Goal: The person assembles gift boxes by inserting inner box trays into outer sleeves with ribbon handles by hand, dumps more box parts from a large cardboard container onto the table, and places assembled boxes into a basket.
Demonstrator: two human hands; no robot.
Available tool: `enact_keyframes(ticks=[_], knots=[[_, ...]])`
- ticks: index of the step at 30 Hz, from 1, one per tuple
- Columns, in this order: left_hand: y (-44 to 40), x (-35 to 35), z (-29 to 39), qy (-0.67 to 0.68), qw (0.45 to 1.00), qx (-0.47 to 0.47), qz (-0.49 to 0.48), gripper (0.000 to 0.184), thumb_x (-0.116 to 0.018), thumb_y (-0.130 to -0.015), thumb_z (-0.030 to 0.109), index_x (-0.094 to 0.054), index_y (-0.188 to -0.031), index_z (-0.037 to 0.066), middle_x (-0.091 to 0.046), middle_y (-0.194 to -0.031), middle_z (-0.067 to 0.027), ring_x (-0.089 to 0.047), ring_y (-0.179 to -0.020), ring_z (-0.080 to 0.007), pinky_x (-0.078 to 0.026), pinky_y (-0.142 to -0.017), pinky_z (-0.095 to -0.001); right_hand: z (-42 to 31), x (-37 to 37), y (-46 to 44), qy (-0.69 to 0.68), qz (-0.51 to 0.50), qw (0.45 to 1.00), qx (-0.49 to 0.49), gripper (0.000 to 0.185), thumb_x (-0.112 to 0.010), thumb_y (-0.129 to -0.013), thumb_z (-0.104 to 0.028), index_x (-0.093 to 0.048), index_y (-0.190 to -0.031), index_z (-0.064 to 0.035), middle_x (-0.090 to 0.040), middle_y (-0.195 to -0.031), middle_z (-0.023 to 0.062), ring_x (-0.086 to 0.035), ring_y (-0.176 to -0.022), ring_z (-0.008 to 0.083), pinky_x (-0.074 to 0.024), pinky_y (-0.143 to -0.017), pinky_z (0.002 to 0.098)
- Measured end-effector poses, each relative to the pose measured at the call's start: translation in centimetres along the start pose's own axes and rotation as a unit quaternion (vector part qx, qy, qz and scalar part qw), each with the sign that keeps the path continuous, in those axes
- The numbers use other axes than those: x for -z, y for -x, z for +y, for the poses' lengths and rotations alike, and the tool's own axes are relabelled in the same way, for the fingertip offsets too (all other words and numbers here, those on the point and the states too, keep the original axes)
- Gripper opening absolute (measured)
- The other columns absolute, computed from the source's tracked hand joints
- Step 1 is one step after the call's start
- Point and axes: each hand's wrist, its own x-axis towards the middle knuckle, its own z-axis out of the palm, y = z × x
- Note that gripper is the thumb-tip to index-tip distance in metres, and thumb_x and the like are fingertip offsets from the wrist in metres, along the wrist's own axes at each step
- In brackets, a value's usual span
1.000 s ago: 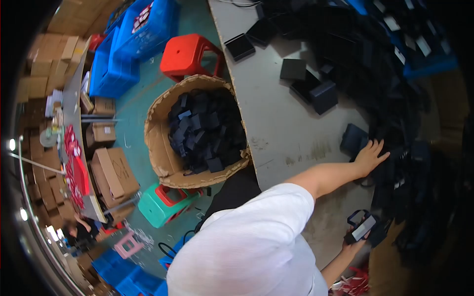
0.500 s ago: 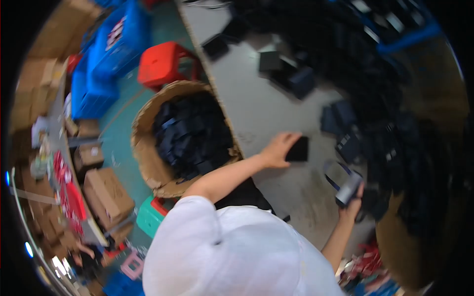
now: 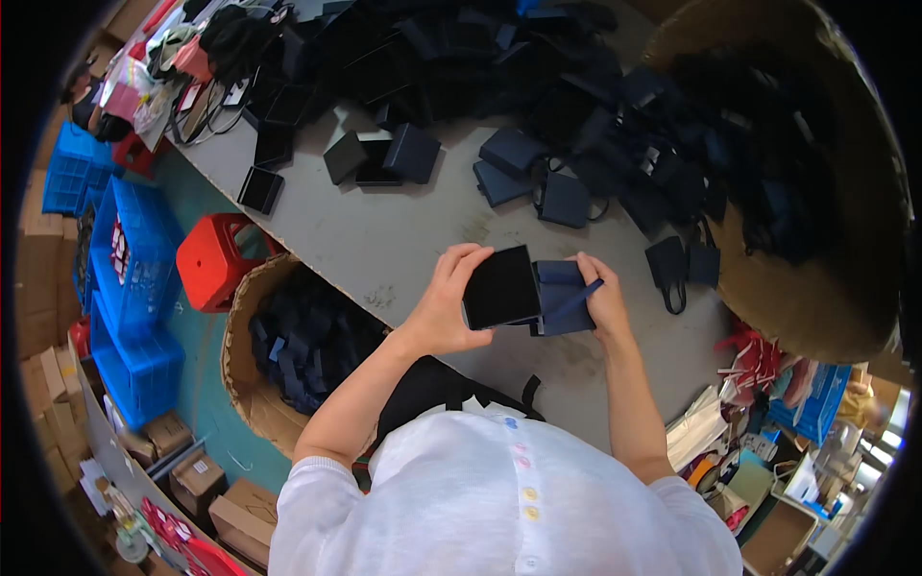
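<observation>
One open black box (image 3: 501,288), seemingly outside the strapped navy case (image 3: 560,275) the right hand (image 3: 607,302) pinches, fills the half-curled left hand (image 3: 444,305) above the table (image 3: 413,235), where many dark boxes (image 3: 414,154) lie untouched.

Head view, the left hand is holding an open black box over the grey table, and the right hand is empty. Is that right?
Not quite: the right hand isn't empty. The head view shows it gripping a dark blue box with a blue strap. The left hand does hold the open black box over the grey table.
</observation>
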Motion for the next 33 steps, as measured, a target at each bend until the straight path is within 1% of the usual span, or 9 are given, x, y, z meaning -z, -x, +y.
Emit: enact_keyframes(ticks=[10, 13, 17, 19, 22, 24, 27, 30, 33], knots=[[0.6, -1.4, 1.0, -0.041, 0.988, 0.024, -0.147, 0.085, -0.075, -0.059, 0.014, -0.038, -0.135, 0.005, -0.037, -0.132, -0.0165, -0.034, -0.127, -0.0341, -0.032, -0.104, -0.0407, 1.5, -1.9, 1.3, 0.017, -0.054, 0.998, 0.029, 0.027, -0.05, -0.097, -0.029, -0.061, -0.095, -0.0041, -0.058, -0.082, 0.0008, -0.051, -0.08, 0.0109, -0.0425, -0.074, 0.0252], [1.2, -4.9, 0.9, 0.097, 0.989, 0.044, 0.104, 0.066, -0.066, -0.077, 0.021, -0.042, -0.136, 0.006, -0.032, -0.142, -0.0153, -0.032, -0.132, -0.03, -0.028, -0.107, -0.0389, 3.6, -7.1, 3.3, 0.015, -0.055, 0.997, 0.06, 0.02, -0.048, -0.098, -0.026, -0.054, -0.099, -0.0072, -0.054, -0.091, 0.0017, -0.049, -0.089, 0.0123, -0.0411, -0.081, 0.0261], [5.1, -0.6, -1.2, 0.033, 0.986, 0.146, 0.067, 0.046, -0.067, -0.076, 0.009, -0.058, -0.121, 0.006, -0.039, -0.137, -0.0167, -0.042, -0.124, -0.0327, -0.035, -0.102, -0.04, -0.3, -5.9, 2.7, 0.151, -0.402, 0.899, 0.089, 0.057, -0.066, -0.082, -0.025, -0.042, -0.13, -0.0072, -0.048, -0.122, 0.0141, -0.051, -0.108, 0.0234, -0.041, -0.096, 0.0329], [8.1, 3.9, -2.7, -0.048, 0.979, 0.187, -0.062, 0.047, -0.07, -0.075, 0.013, -0.058, -0.12, 0.006, -0.043, -0.133, -0.0184, -0.042, -0.123, -0.0349, -0.036, -0.102, -0.0424, 2.7, -3.8, -3.0, 0.328, -0.252, 0.859, 0.302, 0.078, -0.072, -0.071, -0.019, -0.035, -0.138, -0.0057, -0.041, -0.134, 0.0205, -0.042, -0.122, 0.0352, -0.0361, -0.102, 0.0429], [11.9, 6.0, -2.5, -0.285, 0.909, 0.282, -0.116, 0.048, -0.072, -0.074, 0.018, -0.059, -0.118, 0.004, -0.046, -0.132, -0.0191, -0.041, -0.121, -0.0371, -0.037, -0.101, -0.0436, 2.2, -1.3, -11.9, 0.535, 0.018, 0.796, 0.281, 0.084, -0.07, -0.064, -0.003, -0.033, -0.139, -0.0072, -0.034, -0.139, 0.0215, -0.03, -0.131, 0.0382, -0.0288, -0.108, 0.0474], [11.7, 5.9, -2.2, -0.357, 0.891, 0.273, -0.057, 0.053, -0.075, -0.072, 0.022, -0.058, -0.118, 0.003, -0.047, -0.132, -0.019, -0.04, -0.122, -0.0378, -0.037, -0.101, -0.0431, 1.3, -0.9, -15.5, 0.637, 0.004, 0.725, 0.26, 0.092, -0.074, -0.064, -0.008, -0.027, -0.143, -0.0093, -0.036, -0.137, 0.0214, -0.028, -0.131, 0.0391, -0.0198, -0.112, 0.0473], [8.6, 3.5, -3.0, -0.142, 0.962, 0.227, -0.06, 0.056, -0.075, -0.072, 0.023, -0.056, -0.12, 0.001, -0.047, -0.132, -0.0184, -0.044, -0.122, -0.0353, -0.038, -0.1, -0.042, -1.7, -1.4, -14.1, 0.663, -0.048, 0.724, 0.183, 0.1, -0.079, -0.06, -0.019, -0.025, -0.144, -0.0103, -0.035, -0.138, 0.0231, -0.024, -0.134, 0.0371, -0.0166, -0.113, 0.0468], [4.4, -1.3, -1.7, 0.09, 0.961, 0.262, -0.025, 0.073, -0.078, -0.071, 0.019, -0.043, -0.133, 0.001, -0.044, -0.138, -0.0144, -0.042, -0.127, -0.0289, -0.037, -0.102, -0.0427, -1.8, -1.5, -9.6, 0.313, -0.133, 0.935, 0.099, 0.112, -0.085, -0.053, -0.032, -0.023, -0.143, -0.0089, -0.044, -0.13, 0.0269, -0.04, -0.125, 0.0377, -0.0293, -0.107, 0.044], [1.0, -5.9, -1.9, 0.316, 0.925, 0.208, 0.031, 0.103, -0.084, -0.065, 0.018, -0.02, -0.144, 0.003, -0.034, -0.144, -0.0125, -0.034, -0.134, -0.0254, -0.033, -0.106, -0.0421, -3.6, -1.7, -1.6, 0.136, -0.286, 0.936, 0.156, 0.106, -0.086, -0.055, -0.023, -0.024, -0.14, -0.0097, -0.044, -0.132, 0.019, -0.042, -0.125, 0.0279, -0.0309, -0.106, 0.0403]])
